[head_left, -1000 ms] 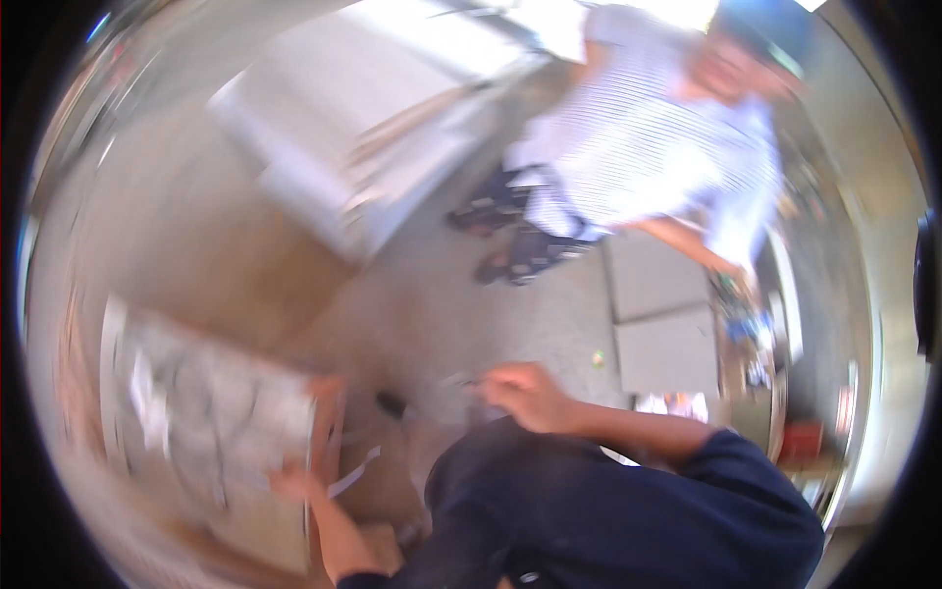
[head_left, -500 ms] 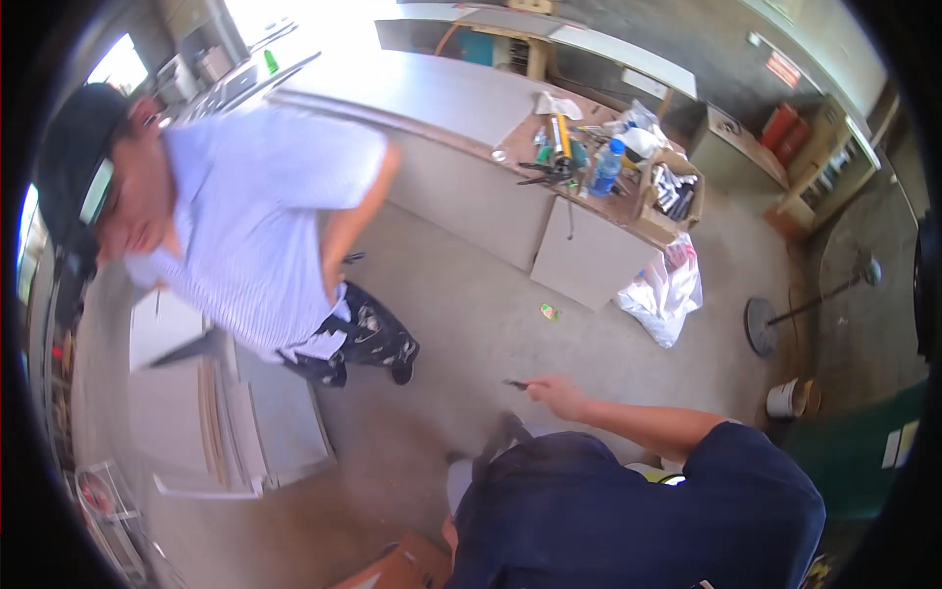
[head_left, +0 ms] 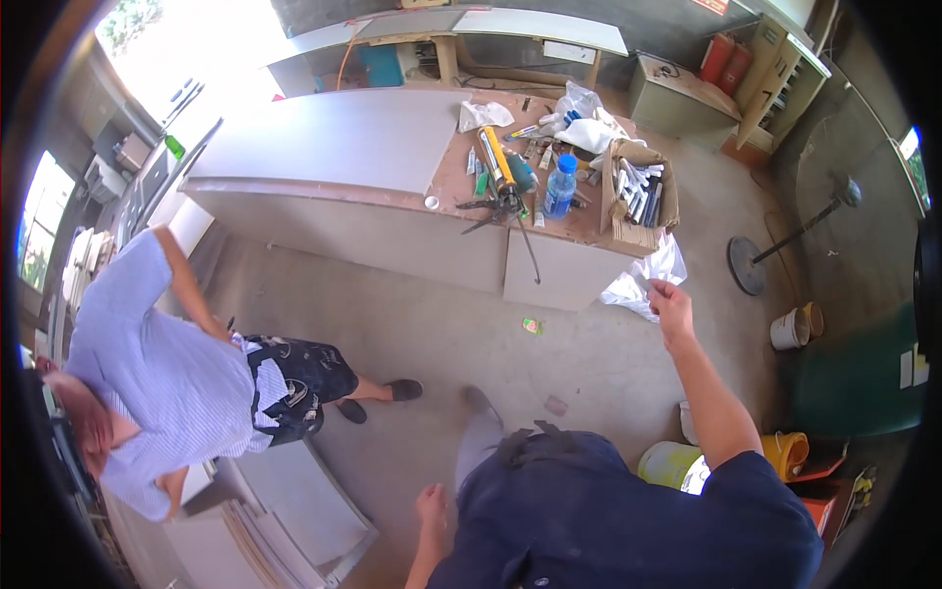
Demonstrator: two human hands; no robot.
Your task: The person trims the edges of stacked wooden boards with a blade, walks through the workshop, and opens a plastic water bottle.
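My right hand (head_left: 670, 309) is raised toward the workbench's right end, closed on a small grey tool (head_left: 640, 283), over a white plastic bag (head_left: 659, 263). My left hand (head_left: 432, 506) hangs low beside my body with curled fingers; whether it holds anything is unclear. On the workbench (head_left: 451, 182) lie a yellow caulking gun (head_left: 497, 157), a blue bottle (head_left: 559, 187), a box of white and dark tubes (head_left: 640, 196), crumpled white plastic and small tubes.
A person (head_left: 177, 383) in a striped shirt stands at left, beside stacked boards (head_left: 245, 530). A pedestal fan (head_left: 746, 263) stands right, with buckets (head_left: 790, 329) and more buckets near me (head_left: 667, 461). Cabinets (head_left: 687, 93) line the back.
My view has swung toward the workbench, and my right hand has extended toward it with the small tool. The other person now appears lower at left. My left hand has come into view.
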